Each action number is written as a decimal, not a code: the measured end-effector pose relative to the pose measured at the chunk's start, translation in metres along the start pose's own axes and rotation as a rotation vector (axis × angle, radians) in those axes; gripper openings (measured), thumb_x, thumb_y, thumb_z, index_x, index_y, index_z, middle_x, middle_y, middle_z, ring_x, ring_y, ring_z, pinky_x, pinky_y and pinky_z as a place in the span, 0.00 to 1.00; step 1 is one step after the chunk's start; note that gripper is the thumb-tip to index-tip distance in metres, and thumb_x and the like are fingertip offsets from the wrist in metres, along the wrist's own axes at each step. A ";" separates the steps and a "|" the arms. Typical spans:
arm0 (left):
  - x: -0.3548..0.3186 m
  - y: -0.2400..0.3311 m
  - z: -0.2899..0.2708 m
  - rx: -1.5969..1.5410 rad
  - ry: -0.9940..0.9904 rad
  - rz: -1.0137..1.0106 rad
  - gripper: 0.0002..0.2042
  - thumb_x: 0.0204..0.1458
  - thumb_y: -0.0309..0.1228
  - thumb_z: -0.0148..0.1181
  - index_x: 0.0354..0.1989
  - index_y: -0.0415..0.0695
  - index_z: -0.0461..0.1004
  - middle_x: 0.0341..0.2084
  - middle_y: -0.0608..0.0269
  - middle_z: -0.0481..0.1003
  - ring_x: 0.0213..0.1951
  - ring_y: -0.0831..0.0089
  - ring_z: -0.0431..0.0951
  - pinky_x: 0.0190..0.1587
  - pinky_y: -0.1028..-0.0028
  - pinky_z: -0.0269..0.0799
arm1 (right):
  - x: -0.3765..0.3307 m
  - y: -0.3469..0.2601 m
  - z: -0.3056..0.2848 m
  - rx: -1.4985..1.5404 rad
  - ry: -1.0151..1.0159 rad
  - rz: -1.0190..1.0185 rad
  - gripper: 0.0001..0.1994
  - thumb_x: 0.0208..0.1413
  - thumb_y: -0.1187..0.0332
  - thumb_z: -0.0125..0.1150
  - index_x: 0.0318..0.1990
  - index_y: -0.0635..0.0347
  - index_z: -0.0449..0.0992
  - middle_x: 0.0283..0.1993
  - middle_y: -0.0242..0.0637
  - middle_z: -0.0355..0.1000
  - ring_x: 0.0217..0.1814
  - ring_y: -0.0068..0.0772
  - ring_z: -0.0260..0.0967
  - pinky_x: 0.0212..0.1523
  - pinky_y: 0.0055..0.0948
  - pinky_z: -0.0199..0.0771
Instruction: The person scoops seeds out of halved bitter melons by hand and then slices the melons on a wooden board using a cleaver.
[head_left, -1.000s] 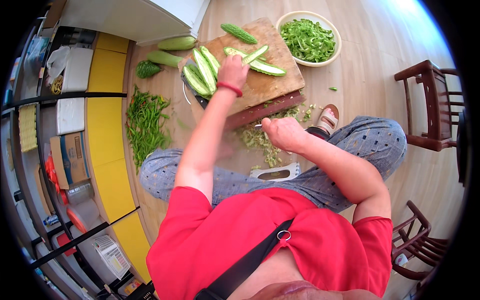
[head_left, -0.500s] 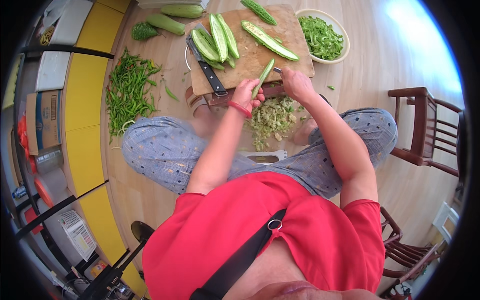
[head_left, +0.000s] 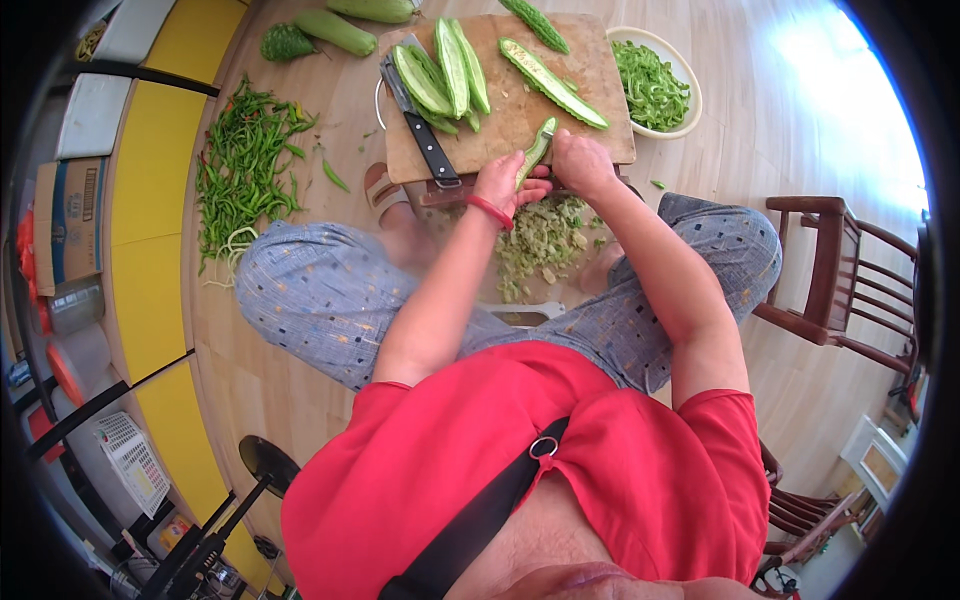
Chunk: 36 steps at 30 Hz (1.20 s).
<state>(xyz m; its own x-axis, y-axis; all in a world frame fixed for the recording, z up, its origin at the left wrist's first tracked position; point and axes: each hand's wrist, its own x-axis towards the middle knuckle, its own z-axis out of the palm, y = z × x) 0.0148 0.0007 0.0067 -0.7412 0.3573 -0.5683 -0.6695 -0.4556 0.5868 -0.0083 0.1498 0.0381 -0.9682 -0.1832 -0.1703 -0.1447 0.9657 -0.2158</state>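
My left hand (head_left: 503, 185), with a red band at its wrist, is closed around a bitter melon half (head_left: 536, 152), cut face up, over the near edge of the wooden cutting board (head_left: 500, 137). At the melon's far end, my right hand (head_left: 583, 163) grips a small metal tool, mostly hidden by the fingers; its kind cannot be made out. Below both hands lies a heap of pale green scraped pulp (head_left: 540, 245). On the board rest several bitter melon halves (head_left: 453, 70), another half (head_left: 550, 83), a whole bitter melon (head_left: 536, 25) and a black-handled knife (head_left: 430, 147).
A cream bowl (head_left: 698, 100) of sliced green melon (head_left: 650, 85) stands right of the board. Green chili peppers (head_left: 245, 170) are spread at the left, with pale green gourds (head_left: 336, 32) beyond. Wooden chairs (head_left: 825, 270) stand at the right, yellow cabinets (head_left: 150, 230) at the left.
The right hand has moved left and slightly down, bringing the tool against the melon half. The left hand has shifted a little right; the view has shifted slightly too.
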 end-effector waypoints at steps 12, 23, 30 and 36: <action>0.000 -0.010 0.011 -0.116 0.028 0.138 0.15 0.60 0.33 0.38 0.42 0.32 0.66 0.34 0.50 0.72 0.31 0.63 0.77 0.34 0.68 0.77 | -0.024 -0.010 -0.006 0.148 -0.052 -0.015 0.10 0.50 0.66 0.50 0.29 0.66 0.69 0.26 0.53 0.72 0.33 0.50 0.73 0.35 0.42 0.72; -0.001 -0.006 0.010 -0.019 0.022 0.080 0.15 0.59 0.34 0.40 0.45 0.34 0.65 0.37 0.51 0.72 0.38 0.62 0.75 0.41 0.67 0.75 | -0.029 -0.014 -0.016 0.208 -0.066 0.028 0.12 0.49 0.64 0.53 0.29 0.67 0.71 0.27 0.51 0.73 0.33 0.48 0.73 0.35 0.41 0.72; -0.006 0.000 0.005 -0.058 0.021 0.037 0.11 0.57 0.34 0.44 0.42 0.41 0.67 0.37 0.58 0.72 0.37 0.65 0.74 0.40 0.65 0.72 | -0.032 -0.023 -0.014 0.109 -0.091 -0.132 0.11 0.48 0.65 0.52 0.28 0.66 0.70 0.25 0.51 0.72 0.31 0.49 0.73 0.33 0.42 0.73; -0.004 -0.003 -0.002 -0.100 0.121 -0.012 0.07 0.55 0.34 0.50 0.38 0.46 0.67 0.36 0.60 0.71 0.38 0.66 0.72 0.40 0.62 0.70 | -0.036 -0.027 0.000 0.112 -0.129 -0.224 0.09 0.48 0.69 0.49 0.29 0.67 0.68 0.27 0.53 0.72 0.31 0.51 0.72 0.32 0.44 0.73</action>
<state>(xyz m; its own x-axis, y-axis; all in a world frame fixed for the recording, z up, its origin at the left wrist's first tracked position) 0.0202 -0.0006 0.0062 -0.7180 0.2647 -0.6437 -0.6653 -0.5329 0.5229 0.0309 0.1300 0.0502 -0.8796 -0.4189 -0.2254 -0.3220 0.8731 -0.3660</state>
